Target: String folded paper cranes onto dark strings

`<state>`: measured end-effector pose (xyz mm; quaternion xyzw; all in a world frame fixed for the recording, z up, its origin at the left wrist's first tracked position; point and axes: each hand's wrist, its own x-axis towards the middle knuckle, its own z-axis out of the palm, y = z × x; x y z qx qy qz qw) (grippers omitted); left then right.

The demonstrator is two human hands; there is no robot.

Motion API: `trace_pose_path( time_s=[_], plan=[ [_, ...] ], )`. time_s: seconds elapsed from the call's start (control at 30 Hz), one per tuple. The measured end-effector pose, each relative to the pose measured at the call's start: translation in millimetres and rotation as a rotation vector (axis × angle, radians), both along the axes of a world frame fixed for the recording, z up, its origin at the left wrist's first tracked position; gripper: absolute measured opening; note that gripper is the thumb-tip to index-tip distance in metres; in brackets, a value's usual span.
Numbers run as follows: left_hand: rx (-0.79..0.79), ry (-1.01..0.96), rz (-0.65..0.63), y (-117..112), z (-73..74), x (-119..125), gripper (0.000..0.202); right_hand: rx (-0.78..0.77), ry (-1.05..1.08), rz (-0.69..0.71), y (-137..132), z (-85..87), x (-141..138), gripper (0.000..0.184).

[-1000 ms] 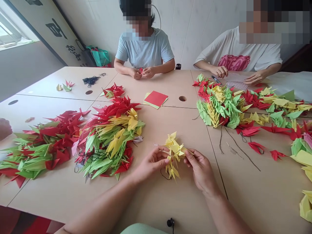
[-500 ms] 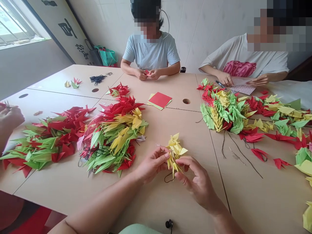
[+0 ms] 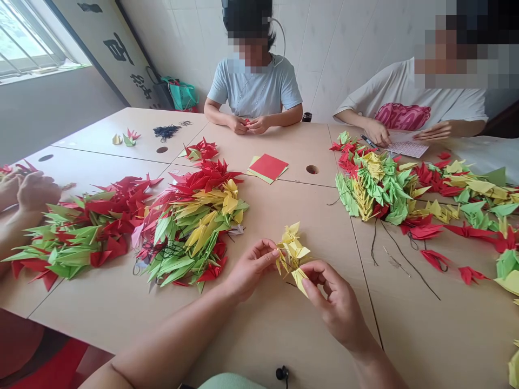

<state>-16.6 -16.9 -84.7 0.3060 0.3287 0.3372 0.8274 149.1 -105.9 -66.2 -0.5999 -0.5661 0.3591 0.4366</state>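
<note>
A small cluster of yellow folded paper cranes (image 3: 292, 240) is between my two hands, over the table in front of me. My left hand (image 3: 253, 267) pinches the cluster's left side between thumb and fingers. In my right hand (image 3: 334, 294), thumb and index finger grip one yellow paper crane (image 3: 300, 281) at the cluster's lower end. A short piece of dark cord shows just below it. My fingers partly cover the folds, and whether this crane is threaded on the cord I cannot tell.
Heaps of red, green and yellow paper cranes lie left (image 3: 194, 221) and right (image 3: 377, 178). Square paper sheets (image 3: 267, 166) lie ahead, dark cord (image 3: 165, 131) farther back. Two people sit opposite; another person's hands (image 3: 30, 192) are at far left.
My right hand has closed on the lower yellow crane and tilted it down to the right, apart from the others. At the far left, the other person's hands show more fully.
</note>
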Motion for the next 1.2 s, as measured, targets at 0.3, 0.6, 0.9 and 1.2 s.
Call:
trace_pose_path(
  time_s=[0.3,0.6,0.9,1.2],
  plan=[
    [-0.084,-0.034,-0.043,1,2.3,-1,0.031,-0.069,-0.027,0.116,3,2.9,0,0.018],
    [0.013,0.002,-0.165,-4,-0.8,-1,0.027,0.072,-0.171,0.023,7,-9.8,-4,0.010],
    [0.272,0.142,-0.262,-11,-1.1,1,0.042,0.162,-0.279,-0.050,6,-13.0,-4,0.015],
    [0.475,0.360,-0.181,-15,1.5,4,0.044,0.175,-0.292,-0.078,7,-22.4,-8,0.017]
  ],
)
